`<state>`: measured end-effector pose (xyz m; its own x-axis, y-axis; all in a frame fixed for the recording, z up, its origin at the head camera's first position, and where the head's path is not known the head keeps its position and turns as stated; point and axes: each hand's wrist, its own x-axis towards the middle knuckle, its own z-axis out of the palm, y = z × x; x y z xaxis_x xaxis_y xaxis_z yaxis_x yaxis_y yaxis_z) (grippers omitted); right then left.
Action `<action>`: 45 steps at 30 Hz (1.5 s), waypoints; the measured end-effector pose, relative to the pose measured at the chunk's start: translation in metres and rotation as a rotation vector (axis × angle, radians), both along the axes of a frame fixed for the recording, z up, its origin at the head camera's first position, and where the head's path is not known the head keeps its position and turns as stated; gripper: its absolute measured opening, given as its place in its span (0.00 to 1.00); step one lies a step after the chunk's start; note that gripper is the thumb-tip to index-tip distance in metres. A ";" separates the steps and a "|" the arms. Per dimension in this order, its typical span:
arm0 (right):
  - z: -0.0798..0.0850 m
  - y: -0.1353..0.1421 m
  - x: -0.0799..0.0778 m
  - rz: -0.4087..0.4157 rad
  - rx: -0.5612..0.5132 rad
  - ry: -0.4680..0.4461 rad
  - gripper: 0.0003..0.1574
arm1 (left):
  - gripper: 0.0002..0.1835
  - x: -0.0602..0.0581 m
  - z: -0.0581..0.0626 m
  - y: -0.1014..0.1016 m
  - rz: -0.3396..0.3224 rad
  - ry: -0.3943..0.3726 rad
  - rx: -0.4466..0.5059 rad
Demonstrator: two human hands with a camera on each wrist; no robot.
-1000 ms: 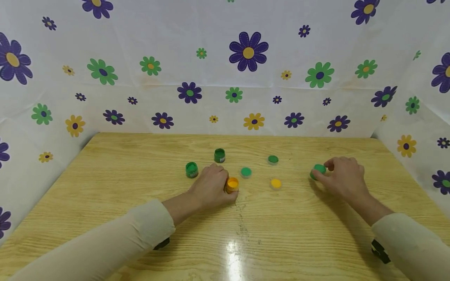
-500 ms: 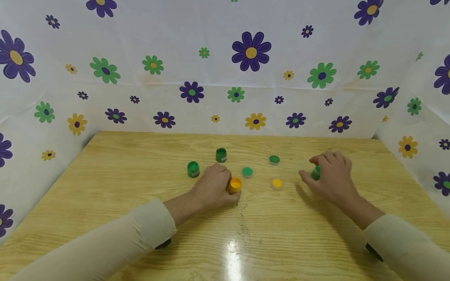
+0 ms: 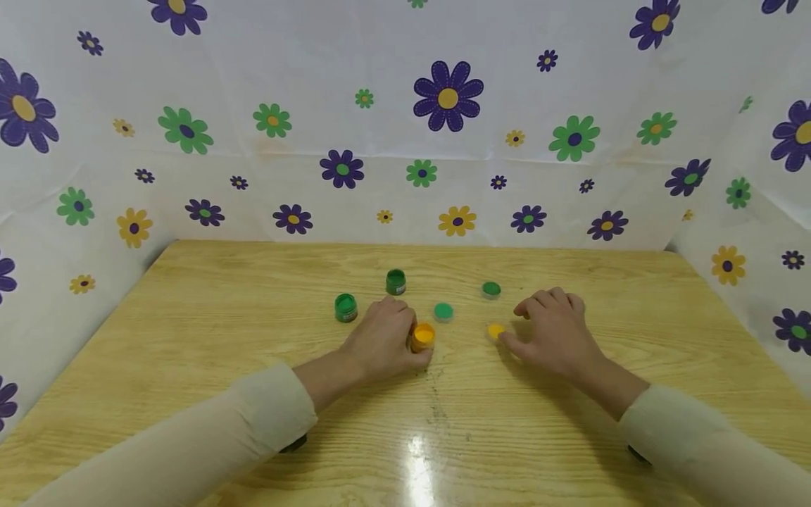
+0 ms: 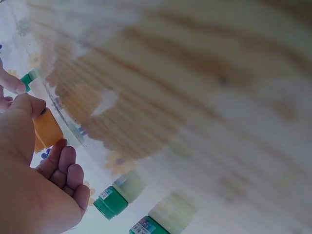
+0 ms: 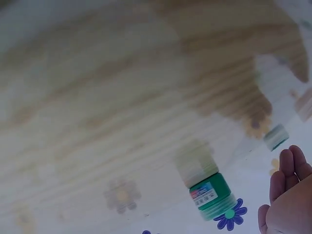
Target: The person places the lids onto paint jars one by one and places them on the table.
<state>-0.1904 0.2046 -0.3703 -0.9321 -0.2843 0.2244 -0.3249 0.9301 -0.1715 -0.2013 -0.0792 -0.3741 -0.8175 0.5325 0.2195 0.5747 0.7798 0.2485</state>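
My left hand grips an open jar of orange-yellow paint standing on the table. That jar shows its side between thumb and fingers in the left wrist view. My right hand is held with fingers spread beside a yellow jar lid. Its thumb overlaps the lid's edge in the head view; I cannot tell whether they touch. A green paint jar with its lid on stands near the right hand in the right wrist view; the hand hides it from the head camera.
Two open green jars, one lighter and one darker, stand beyond the left hand. A light green lid and a dark green lid lie mid-table. Flowered cloth walls the back and sides of the wooden table.
My right hand has let go of the green jar and moved left to the yellow lid. The left hand keeps its grip on the orange-yellow jar, nearly in place.
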 end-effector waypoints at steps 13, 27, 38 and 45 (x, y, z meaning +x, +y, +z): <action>-0.001 -0.023 0.000 -0.008 0.052 -0.074 0.25 | 0.16 0.003 -0.001 0.001 -0.019 0.017 0.000; 0.003 -0.046 0.009 0.045 -0.006 -0.062 0.20 | 0.15 0.001 -0.002 0.003 -0.024 0.027 -0.003; 0.004 -0.072 0.021 0.125 -0.149 -0.019 0.20 | 0.17 0.004 0.001 0.004 -0.030 0.000 -0.013; 0.008 -0.088 0.029 0.110 -0.296 -0.054 0.20 | 0.20 0.004 0.000 0.003 -0.049 0.002 -0.007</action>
<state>-0.1610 0.1166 -0.3627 -0.9122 -0.3140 0.2632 -0.4039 0.7969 -0.4492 -0.1975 -0.0758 -0.3746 -0.7903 0.5731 0.2167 0.6122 0.7527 0.2421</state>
